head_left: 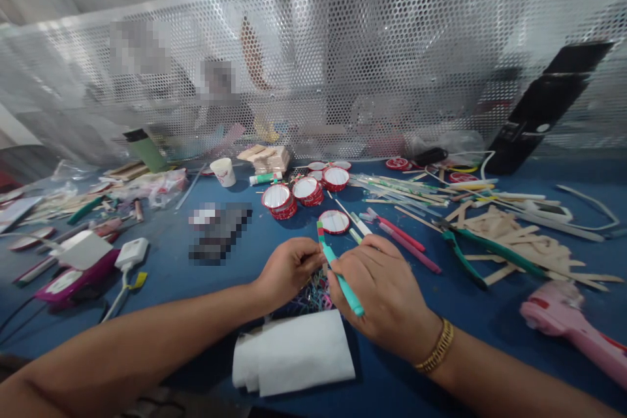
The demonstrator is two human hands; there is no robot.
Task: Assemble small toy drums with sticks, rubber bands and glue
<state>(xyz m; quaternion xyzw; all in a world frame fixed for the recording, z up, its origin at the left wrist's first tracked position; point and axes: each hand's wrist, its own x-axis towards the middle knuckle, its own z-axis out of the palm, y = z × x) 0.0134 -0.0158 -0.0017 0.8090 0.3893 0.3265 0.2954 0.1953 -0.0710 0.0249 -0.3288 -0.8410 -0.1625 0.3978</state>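
Note:
My right hand (385, 294) is closed around a teal stick (340, 274) that has red and green bands at its upper tip. My left hand (289, 269) is closed too, its fingertips pinching at the stick's upper part. Both hands hover over a pile of colourful rubber bands (313, 297) lying on the blue table (196, 274). A folded white tissue (294, 353) lies just in front of my hands. A gold bracelet sits on my right wrist.
Red-rimmed round caps (306, 191) stand behind my hands. To the right are pink sticks (409, 241), green-handled pliers (477, 251), wooden sticks (524, 245) and a pink glue gun (573, 326). A white charger (131, 253) and a magenta box (76, 277) lie left. A perforated metal screen (343, 59) closes the back.

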